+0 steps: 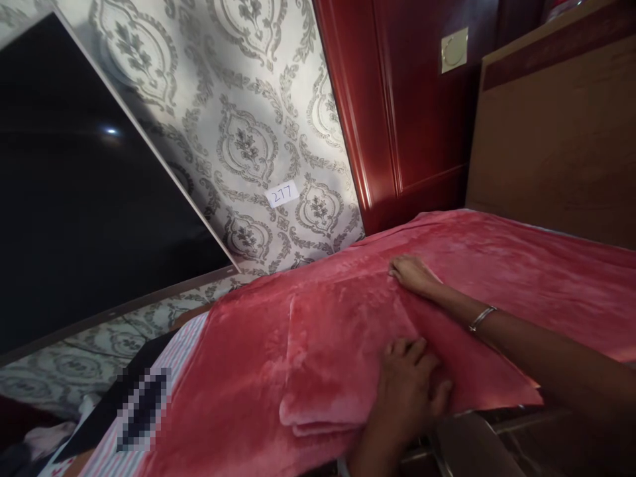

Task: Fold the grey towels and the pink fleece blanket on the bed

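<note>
A folded pink plush cloth (342, 331) lies on a larger pink plush cover (238, 358), with its thick rounded fold toward the lower left. My right hand (412, 273) is closed at the cloth's far right corner, the fingertips pinching the fabric. Nearer to me, my left hand (408, 381) rests on the cloth's near right part, palm down. Its fingers are bent and somewhat apart, the thumb standing off to the right, and no fabric is visibly gripped in it. A flap of pink plush (477, 364) spreads under my right forearm to a pointed corner.
A large dark screen (99, 179) leans at the left before patterned wallpaper (248, 139). A paper label marked 277 (283, 193) is on the wall. Dark red panelling (422, 119) and a big cardboard box (556, 139) stand behind the right side. Striped fabric (186, 341) edges the left.
</note>
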`<state>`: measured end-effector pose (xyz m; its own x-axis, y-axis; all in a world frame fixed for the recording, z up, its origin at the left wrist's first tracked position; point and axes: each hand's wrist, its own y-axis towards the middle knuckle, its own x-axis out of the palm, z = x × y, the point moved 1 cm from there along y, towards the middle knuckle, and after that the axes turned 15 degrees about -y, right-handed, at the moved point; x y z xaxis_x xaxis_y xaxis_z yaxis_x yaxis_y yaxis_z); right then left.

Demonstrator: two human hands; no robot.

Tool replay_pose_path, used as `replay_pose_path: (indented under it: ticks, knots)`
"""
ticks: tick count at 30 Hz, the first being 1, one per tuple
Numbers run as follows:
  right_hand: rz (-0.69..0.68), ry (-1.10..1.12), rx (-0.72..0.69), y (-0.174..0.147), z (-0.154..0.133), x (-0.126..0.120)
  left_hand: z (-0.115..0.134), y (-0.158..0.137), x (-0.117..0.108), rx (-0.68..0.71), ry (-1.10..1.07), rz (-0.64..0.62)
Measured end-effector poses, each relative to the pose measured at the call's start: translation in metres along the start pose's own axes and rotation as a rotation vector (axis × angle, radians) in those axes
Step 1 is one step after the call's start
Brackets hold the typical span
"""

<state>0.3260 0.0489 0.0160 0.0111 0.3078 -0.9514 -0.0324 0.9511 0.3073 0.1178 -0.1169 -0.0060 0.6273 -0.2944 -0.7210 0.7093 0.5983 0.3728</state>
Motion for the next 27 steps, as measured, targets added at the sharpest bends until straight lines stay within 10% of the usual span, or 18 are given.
replay_pose_path:
  ticks: [11, 20, 27]
  knots:
    - [-0.036, -0.021, -0.027, -0.001, 0.0, 0.001, -0.002, 0.005, -0.003, -0.023, -0.068, 0.02]
    - [0.002, 0.035, -0.188, -0.064, -0.022, 0.013, 0.0, 0.009, 0.0, -0.038, -0.054, 0.009]
    - [-0.036, 0.073, -0.194, -0.097, -0.018, 0.009, 0.008, -0.007, -0.05, -0.085, -0.169, 0.032]
